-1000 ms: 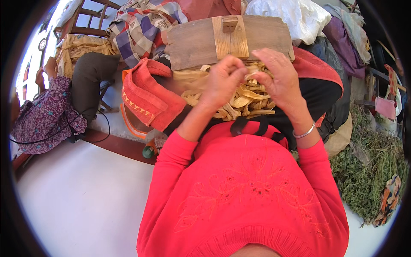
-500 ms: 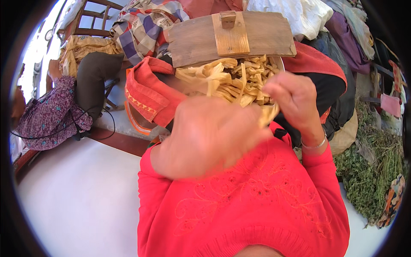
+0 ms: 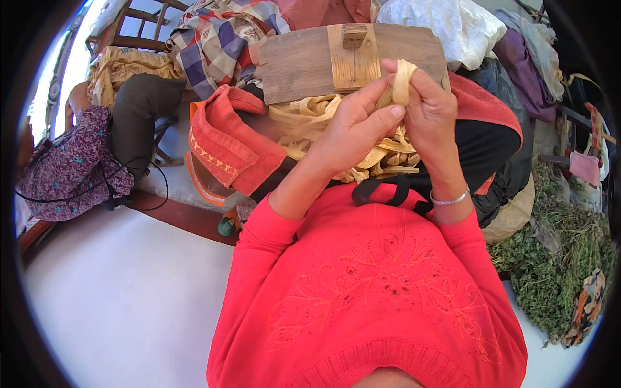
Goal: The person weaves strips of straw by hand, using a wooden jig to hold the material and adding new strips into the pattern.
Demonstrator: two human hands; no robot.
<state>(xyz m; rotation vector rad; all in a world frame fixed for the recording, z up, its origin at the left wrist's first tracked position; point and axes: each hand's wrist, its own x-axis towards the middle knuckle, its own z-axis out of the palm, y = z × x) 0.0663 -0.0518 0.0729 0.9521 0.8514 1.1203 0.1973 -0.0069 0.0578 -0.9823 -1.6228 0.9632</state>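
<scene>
A pale yellow, flat strip point(image 3: 403, 83), which looks like dried plant leaf, is bent into a loop at the fingertips of both hands. My right hand point(image 3: 429, 115) pinches it, with the loop standing up between its fingers. My left hand point(image 3: 358, 129) meets it from the left, thumb and fingers closed on the lower part of the same strip. Below and behind the hands lies a pile of similar folded yellow strips point(image 3: 304, 115) on my lap, partly hidden by my left hand. A wooden board point(image 3: 291, 64) with a lighter crosspiece borders the far side of the pile.
Red cloth point(image 3: 236, 139) covers my left knee area. A person in a purple patterned garment point(image 3: 74, 168) sits at far left. Checked fabric point(image 3: 213, 48) and a white plastic bag point(image 3: 446, 29) lie beyond the board. Dried green plants point(image 3: 556, 258) heap at right.
Both hands have risen away from my chest toward the wooden board. The left hand, blurred and low before, is now close beside the right, and the strip now forms a loop.
</scene>
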